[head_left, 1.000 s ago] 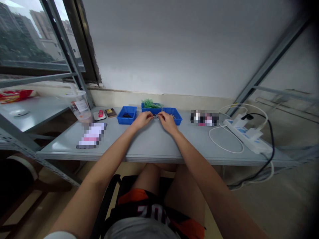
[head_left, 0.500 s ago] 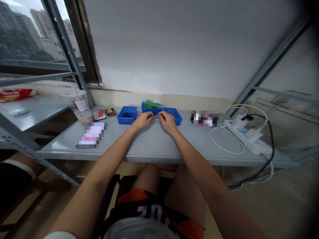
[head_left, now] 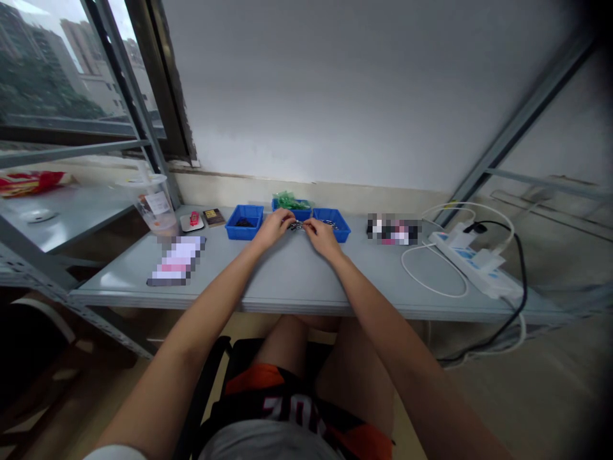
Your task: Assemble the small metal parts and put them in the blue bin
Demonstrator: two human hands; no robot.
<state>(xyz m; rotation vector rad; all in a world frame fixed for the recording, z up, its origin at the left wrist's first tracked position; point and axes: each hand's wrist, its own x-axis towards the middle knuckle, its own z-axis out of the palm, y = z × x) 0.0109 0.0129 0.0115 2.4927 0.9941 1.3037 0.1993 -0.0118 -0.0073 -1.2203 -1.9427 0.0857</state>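
Observation:
Small shiny metal pieces (head_left: 297, 225) lie between my two hands, too small to make out exactly. My left hand (head_left: 276, 228) is closed in a pinch at their left side. From the right, my right hand (head_left: 320, 235) pinches at the same pieces with its fingertips. A blue bin (head_left: 343, 234) with metal parts stands just behind my right hand. Beside my left hand is another blue bin (head_left: 233, 232) holding dark small items. The third blue bin (head_left: 306, 213), behind my hands, is heaped with green plastic packets (head_left: 288, 200).
At the left are a phone (head_left: 178, 260), a plastic drink cup (head_left: 156, 207), a white dish with a red item (head_left: 192, 222) and a dark small box (head_left: 213, 217). A blurred object (head_left: 393, 229) lies right of the bins. A power strip (head_left: 476, 265) with cables occupies the right end.
My fingers have shifted slightly around the metal pieces, and more of these show between my hands. The bins and other objects stay in place.

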